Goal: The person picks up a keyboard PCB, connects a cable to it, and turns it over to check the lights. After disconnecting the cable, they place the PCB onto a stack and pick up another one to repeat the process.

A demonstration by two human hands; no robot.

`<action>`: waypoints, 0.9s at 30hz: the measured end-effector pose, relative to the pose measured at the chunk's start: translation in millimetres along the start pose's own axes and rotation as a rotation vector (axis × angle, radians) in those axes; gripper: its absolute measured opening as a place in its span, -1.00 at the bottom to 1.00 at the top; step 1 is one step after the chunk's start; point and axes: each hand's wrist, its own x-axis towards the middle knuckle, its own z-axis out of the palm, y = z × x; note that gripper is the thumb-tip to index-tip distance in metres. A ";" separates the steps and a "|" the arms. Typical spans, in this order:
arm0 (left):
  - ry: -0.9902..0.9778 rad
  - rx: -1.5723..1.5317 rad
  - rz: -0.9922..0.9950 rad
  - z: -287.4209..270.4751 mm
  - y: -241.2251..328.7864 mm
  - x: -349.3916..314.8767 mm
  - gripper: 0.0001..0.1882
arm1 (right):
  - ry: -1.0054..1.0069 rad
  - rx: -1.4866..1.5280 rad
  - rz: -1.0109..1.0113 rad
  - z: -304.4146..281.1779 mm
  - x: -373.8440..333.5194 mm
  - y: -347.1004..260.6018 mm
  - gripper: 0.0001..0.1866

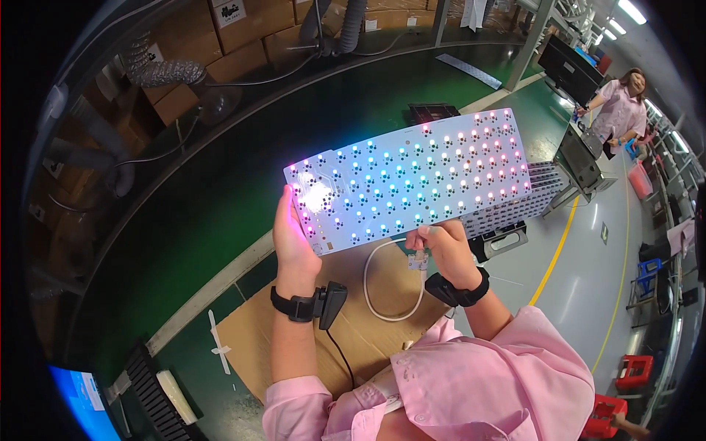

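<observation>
A lit keyboard circuit board (401,180), white with rows of small LEDs shining pink, blue and green, is held up and tilted in front of me. My left hand (296,239) grips its left end, the thumb along the edge. At the lower edge, my right hand (450,253) is closed in a pinch on a small connector (418,261) with a white cable (366,283). The cable loops down to the left. Fingers hide where the connector meets the board. Each wrist wears a black strap (303,305) with a small device on it.
Brown cardboard (346,323) covers the bench below. More keyboard boards (515,202) stand in a rack at right. A strip-like panel (471,71) lies on the green bench (220,173). A black slotted rack (158,397) sits lower left. A co-worker (621,106) stands far right by a monitor (570,70).
</observation>
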 end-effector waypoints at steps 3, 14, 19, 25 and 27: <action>0.014 0.020 0.006 -1.4 0.7 0.4 -0.64 | -0.025 -0.120 -0.022 1.2 0.1 -1.4 -0.74; 0.014 0.026 0.010 -6.0 -0.4 0.7 -0.62 | -0.048 -0.200 -0.028 -2.2 -0.6 -2.0 -0.73; 0.022 0.022 -0.019 -5.5 1.3 0.1 -0.62 | -0.030 -0.139 -0.021 -1.6 -0.4 0.9 -0.75; 0.009 0.010 -0.037 -5.4 3.2 -0.1 -0.62 | -0.038 -0.101 -0.030 -4.6 0.0 5.4 -0.77; 0.000 0.004 -0.044 -5.0 2.7 0.3 -0.62 | -0.042 -0.083 -0.026 -4.8 0.4 6.0 -0.77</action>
